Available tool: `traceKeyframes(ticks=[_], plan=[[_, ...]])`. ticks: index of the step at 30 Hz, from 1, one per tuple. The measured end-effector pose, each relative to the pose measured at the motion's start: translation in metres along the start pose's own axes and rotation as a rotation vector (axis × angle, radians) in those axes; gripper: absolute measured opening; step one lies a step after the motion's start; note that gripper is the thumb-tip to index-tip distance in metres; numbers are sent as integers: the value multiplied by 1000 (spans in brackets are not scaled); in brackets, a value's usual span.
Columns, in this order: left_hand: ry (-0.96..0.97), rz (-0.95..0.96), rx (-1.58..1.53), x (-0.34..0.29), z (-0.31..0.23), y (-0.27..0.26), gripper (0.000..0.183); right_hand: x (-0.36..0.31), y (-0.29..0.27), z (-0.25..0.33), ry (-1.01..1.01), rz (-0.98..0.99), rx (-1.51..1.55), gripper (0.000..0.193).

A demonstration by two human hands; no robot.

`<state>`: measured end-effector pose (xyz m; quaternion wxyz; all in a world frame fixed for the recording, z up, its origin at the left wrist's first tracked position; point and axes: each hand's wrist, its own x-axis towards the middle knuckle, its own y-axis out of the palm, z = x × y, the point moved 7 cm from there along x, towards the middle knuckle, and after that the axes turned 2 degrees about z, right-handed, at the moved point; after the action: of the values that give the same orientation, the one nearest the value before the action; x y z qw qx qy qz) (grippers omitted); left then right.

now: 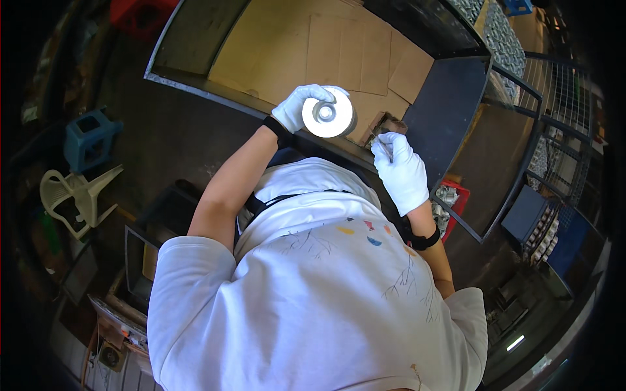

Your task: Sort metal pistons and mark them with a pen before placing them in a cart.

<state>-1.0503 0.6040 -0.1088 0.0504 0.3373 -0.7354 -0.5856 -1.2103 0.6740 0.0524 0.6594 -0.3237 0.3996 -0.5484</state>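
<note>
My left hand (pixel 300 107), in a white glove, grips a round, shiny, pale part (pixel 343 116) with a ringed recess in its middle. The thumb lies over its rim, and its round face is turned up. My right hand (pixel 401 171), also white-gloved, is closed beside a small open brown box (pixel 393 124). Its thumb and forefinger pinch together at the box's near side. Something thin seems to be between them, too small to name. The box sits on the cardboard-lined worktable (pixel 352 55), near its front edge.
A dark upright panel (pixel 450 111) closes the table's right side. Below it stands a red crate (pixel 458 207) with metal parts. Wire cages (pixel 554 91) and a rack of pale parts (pixel 544 234) are farther right. A blue stool (pixel 90 140) and a cream plastic chair (pixel 78 195) stand left.
</note>
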Motion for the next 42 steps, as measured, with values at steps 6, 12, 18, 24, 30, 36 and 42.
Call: traceKeyframes(ticks=[6, 12, 18, 24, 30, 36, 42], plan=[[-51, 100, -122, 4, 6, 3, 49, -5, -1, 1, 42, 5, -18, 24], [-83, 133, -84, 25, 9, 6, 48, -15, -4, -9, 113, 34, -100, 23], [-31, -50, -16, 37, 9, 14, 37, -22, 2, -47, 296, 156, -304, 21], [50, -160, -51, 37, 12, 7, 25, -25, 11, -64, 456, 340, -375, 23], [73, -214, 32, 30, 14, 3, 22, -25, 21, -61, 460, 344, -387, 20], [121, -209, 117, 31, 13, -4, 20, -23, 26, -57, 426, 356, -376, 20], [192, -282, 109, 30, 10, -20, 17, -17, 29, -56, 400, 372, -398, 20]])
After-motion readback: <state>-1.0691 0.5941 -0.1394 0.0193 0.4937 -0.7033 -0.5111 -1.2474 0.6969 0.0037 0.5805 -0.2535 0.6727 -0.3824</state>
